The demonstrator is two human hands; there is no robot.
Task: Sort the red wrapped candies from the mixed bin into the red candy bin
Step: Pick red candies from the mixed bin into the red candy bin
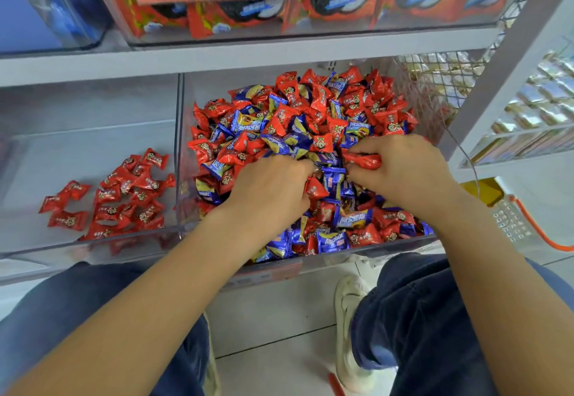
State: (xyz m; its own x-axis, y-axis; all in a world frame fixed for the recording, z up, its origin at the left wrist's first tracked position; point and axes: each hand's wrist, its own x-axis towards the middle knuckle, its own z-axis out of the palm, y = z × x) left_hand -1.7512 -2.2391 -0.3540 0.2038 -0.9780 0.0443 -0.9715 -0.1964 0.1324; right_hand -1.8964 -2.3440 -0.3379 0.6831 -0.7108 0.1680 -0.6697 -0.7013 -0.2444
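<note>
Red foil-like wrappers mark the red candies (313, 106), heaped together with blue ones in the mixed bin (181, 147), while a smaller sorted pile lies in the red candy bin (93, 249) just beside it on the left. The right hand (400, 172) is curled closed around a red candy (363, 159); the left hand (267, 187) digs into the heap with fingers bent, and whether it holds anything I cannot tell. These sweets look light, crinkly and slippery, best pinched at the twisted wrapper ends or across the middle. Fingertips of both hands are buried, and candies lower in the heap are hidden.
</note>
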